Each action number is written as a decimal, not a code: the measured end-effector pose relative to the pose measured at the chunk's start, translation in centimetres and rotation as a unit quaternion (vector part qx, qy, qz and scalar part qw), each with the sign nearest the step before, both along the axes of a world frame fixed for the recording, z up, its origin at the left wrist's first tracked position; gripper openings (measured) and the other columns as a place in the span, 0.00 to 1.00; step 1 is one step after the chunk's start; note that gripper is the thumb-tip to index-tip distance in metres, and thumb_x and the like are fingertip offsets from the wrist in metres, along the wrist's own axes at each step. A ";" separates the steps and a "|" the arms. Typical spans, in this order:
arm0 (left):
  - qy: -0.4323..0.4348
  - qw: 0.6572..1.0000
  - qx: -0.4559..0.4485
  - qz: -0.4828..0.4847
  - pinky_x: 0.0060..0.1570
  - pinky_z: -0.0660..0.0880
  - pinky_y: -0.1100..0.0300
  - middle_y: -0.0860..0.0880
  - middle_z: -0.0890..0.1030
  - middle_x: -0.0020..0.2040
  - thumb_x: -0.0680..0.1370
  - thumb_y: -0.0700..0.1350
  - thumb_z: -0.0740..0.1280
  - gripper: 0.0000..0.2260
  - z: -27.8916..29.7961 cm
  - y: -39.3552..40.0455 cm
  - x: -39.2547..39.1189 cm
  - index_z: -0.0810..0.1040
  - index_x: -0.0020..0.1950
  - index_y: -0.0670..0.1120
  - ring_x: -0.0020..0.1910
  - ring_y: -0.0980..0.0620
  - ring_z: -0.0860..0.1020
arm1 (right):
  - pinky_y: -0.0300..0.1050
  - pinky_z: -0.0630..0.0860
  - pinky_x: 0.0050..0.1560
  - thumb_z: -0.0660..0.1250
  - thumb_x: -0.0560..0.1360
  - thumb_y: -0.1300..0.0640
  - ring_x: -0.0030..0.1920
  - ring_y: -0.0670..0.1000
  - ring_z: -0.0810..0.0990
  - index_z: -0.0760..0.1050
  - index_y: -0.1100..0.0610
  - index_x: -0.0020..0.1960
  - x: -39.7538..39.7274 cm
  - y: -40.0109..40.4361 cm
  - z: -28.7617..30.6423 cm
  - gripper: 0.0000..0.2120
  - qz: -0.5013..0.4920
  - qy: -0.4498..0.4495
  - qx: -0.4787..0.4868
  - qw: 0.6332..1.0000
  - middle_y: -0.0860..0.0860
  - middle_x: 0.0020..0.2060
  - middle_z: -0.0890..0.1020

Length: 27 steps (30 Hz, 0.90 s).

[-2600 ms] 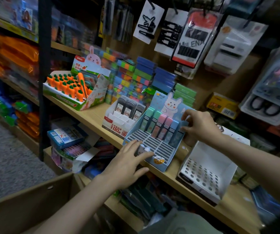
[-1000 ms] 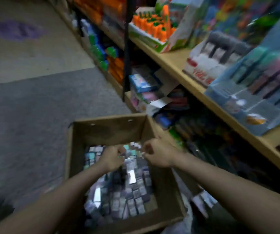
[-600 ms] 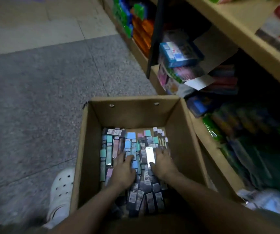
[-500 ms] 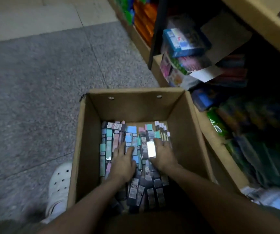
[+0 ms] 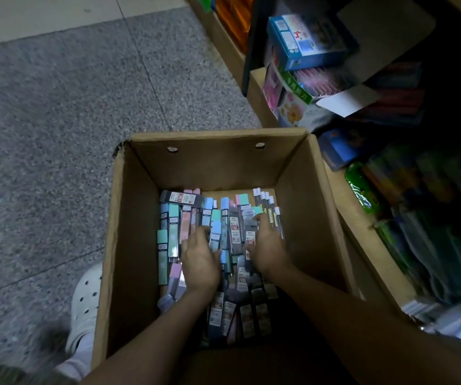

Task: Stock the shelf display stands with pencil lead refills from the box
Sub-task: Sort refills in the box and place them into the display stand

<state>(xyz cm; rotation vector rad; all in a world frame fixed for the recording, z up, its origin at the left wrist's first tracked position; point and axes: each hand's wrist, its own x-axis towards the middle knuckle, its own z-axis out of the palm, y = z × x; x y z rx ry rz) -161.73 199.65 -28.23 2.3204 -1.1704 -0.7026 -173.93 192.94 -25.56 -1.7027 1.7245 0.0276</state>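
**Cardboard box yields the next batch of lead refills**

Pastel caps in mint, blue and pink crowd the bottom of a brown cardboard box (image 5: 129, 245) as a person reaches in with both hands to gather stock. The left hand (image 5: 200, 262) lies palm-down on the pencil lead refills (image 5: 173, 234), fingers extended and resting on the cases rather than closed around any one of them. The right hand (image 5: 265, 245) is spread over the neighbouring rows, its fingertips (image 5: 259, 218) touching a mint-capped case near the far end; whether the thumb has pinched anything beneath the palm cannot be told from this angle. Neither hand plainly grips a refill yet.

To do the pick well, the hands would likely need to sweep together several cases lying the same way, so they can be lifted as a neat bundle and slotted upright without re-sorting; loose, crossed cases near the wrists could slip out.

The box stands on a speckled grey floor (image 5: 57, 120), with a white perforated clog (image 5: 84, 301) beside its left wall. To the right, a low wooden shelf (image 5: 362, 226) holds a blue carton (image 5: 304, 40) and dim packaged goods. The display stands are out of view.
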 end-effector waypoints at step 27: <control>0.362 0.884 -0.080 -0.286 0.32 0.76 0.62 0.45 0.77 0.41 0.81 0.32 0.59 0.10 29.1 -6.3 -1.2 0.67 0.60 0.42 0.30 0.55 0.77 | 0.48 0.81 0.41 0.74 0.71 0.58 0.34 0.43 0.80 0.67 0.45 0.60 -7.4 -0.3 28.4 0.24 -0.013 -0.204 -0.258 0.944 0.44 0.37 0.78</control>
